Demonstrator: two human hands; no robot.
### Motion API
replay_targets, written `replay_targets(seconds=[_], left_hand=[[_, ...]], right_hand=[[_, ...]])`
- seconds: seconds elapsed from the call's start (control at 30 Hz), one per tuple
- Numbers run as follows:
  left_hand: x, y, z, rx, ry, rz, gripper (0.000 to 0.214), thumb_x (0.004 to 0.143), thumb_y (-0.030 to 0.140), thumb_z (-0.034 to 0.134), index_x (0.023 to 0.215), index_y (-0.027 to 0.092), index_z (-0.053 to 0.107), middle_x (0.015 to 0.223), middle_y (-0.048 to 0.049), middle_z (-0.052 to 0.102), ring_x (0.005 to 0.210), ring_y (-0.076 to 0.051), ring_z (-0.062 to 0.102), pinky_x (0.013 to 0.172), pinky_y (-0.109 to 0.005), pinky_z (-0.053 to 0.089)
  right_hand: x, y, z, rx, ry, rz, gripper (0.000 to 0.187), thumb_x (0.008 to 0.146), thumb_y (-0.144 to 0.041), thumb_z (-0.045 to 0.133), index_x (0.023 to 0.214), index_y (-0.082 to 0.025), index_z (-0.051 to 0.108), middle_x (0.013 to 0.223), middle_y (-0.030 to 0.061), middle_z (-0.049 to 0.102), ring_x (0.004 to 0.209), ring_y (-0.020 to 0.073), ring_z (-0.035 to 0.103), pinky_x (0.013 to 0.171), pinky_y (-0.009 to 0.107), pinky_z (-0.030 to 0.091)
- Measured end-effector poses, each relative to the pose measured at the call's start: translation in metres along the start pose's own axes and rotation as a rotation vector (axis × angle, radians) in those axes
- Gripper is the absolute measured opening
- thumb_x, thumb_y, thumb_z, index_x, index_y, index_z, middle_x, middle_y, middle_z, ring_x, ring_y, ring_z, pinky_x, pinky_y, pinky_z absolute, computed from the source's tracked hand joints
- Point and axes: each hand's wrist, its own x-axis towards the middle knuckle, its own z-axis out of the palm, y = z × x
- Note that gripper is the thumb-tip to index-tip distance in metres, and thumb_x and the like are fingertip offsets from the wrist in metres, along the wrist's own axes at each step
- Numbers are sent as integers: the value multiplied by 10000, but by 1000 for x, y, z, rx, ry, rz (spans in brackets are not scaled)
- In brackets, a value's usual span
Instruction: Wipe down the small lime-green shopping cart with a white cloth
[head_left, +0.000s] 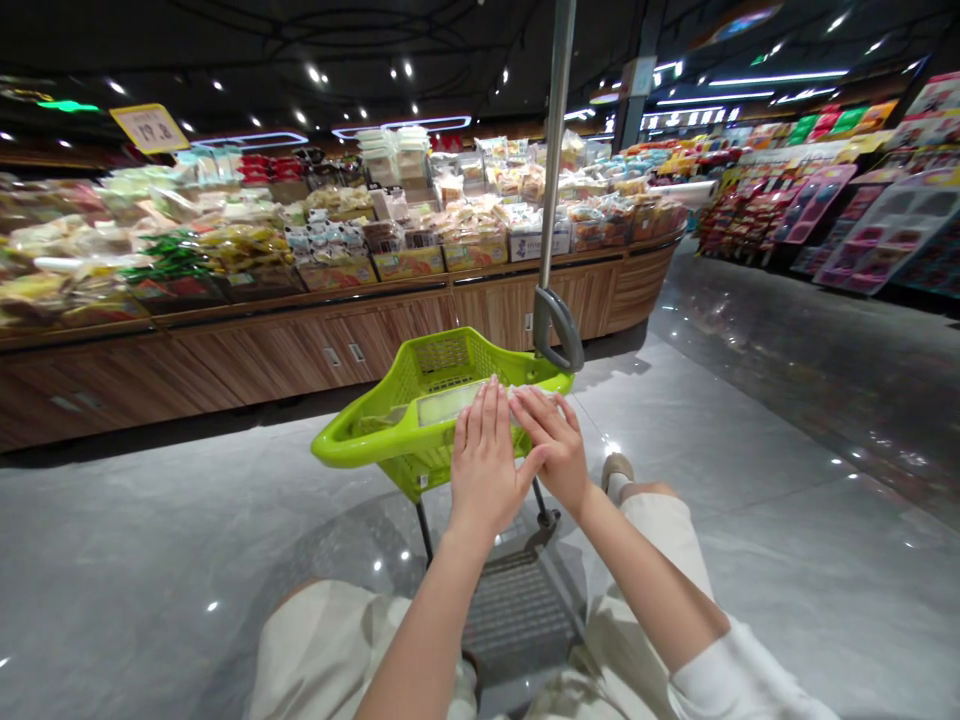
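A bright green shopping cart [360, 448] stands right in front of me, with a clear panel [442, 404] set into its near rim. My left hand [486, 455] lies flat on that rim, fingers stretched forward and close together. Beside it my right hand [556, 445] rests on the rim too, fingers extended and its thumb against my left hand. Neither hand is wrapped round the rim. From the cart's right corner rises a metal pole [555, 150] with a grey loop handle [561, 330] at its foot.
A long wooden display counter [390, 325] heaped with packaged goods runs across beyond the cart. On the right, shelves [885, 230] of packets flank an aisle of shiny grey floor [757, 400]. A price sign [148, 129] hangs at upper left. My legs are either side of the cart's lower rack [517, 610].
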Motion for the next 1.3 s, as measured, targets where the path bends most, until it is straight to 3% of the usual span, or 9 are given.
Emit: replay_targets(seconds=[0.13,0.3,0.47,0.57,0.63,0.77,0.93,1.1,1.3], left_hand=[[0,-1,0,-3,-5,0,818,933,631,327,1521,74,216,1585,-175,305,1482,-264,244,1196,-457,217],[-1,-2,-1,12,-11,0,781,946,596,328,1516,71,230,1588,-171,299,1488,-258,226,1197,-466,220],[-2,-3,-2,-5,-10,-5,773,952,590,311,1515,67,229,1589,-165,300,1482,-255,244,1196,-459,218],[-2,-4,-2,5,-12,-5,774,949,598,314,1509,67,255,1590,-160,300,1482,-260,241,1197,-458,216],[-2,-4,-3,12,-10,-3,776,947,598,322,1509,66,256,1591,-154,301,1483,-254,237,1200,-451,217],[-1,-4,-3,8,-4,-5,798,941,612,325,1511,60,248,1584,-159,314,1478,-251,251,1197,-448,228],[-2,-4,-3,1,-1,-14,762,950,591,315,1504,68,276,1586,-158,309,1479,-263,248,1197,-458,210],[-2,-4,-4,-12,5,-6,789,946,611,302,1522,78,229,1581,-166,318,1473,-263,265,1188,-456,228],[-2,-3,-4,7,4,-11,758,952,588,314,1509,77,267,1580,-159,323,1475,-262,257,1194,-452,215]], right_hand=[[-3,3,0,-42,146,146,504,1001,-234,287,1494,-273,384,1451,74,523,1367,221,458,1161,487,334],[-6,1,2,36,0,-53,518,1001,-280,369,1518,-265,333,1459,72,515,1399,228,414,1139,458,383],[-3,1,4,-18,138,107,503,1018,-266,274,1517,-287,327,1482,70,485,1397,228,416,1137,491,377],[-4,0,5,23,19,-4,517,1014,-277,322,1530,-284,293,1471,63,502,1404,223,407,1151,467,370],[-4,1,4,24,2,-6,517,1008,-259,337,1524,-284,310,1478,66,493,1397,226,418,1160,472,356],[-6,-2,9,30,166,150,518,1001,-214,302,1513,-287,335,1518,71,438,1413,241,392,1165,522,343],[-12,-8,15,130,32,-1,526,1011,-275,364,1529,-301,280,1512,53,450,1423,222,376,1162,484,372],[-10,1,8,46,167,170,491,1019,-289,308,1508,-276,348,1531,83,416,1424,262,372,1168,544,340],[-10,-4,8,136,12,-23,519,1009,-271,382,1521,-300,304,1494,65,472,1417,249,386,1155,504,382]])
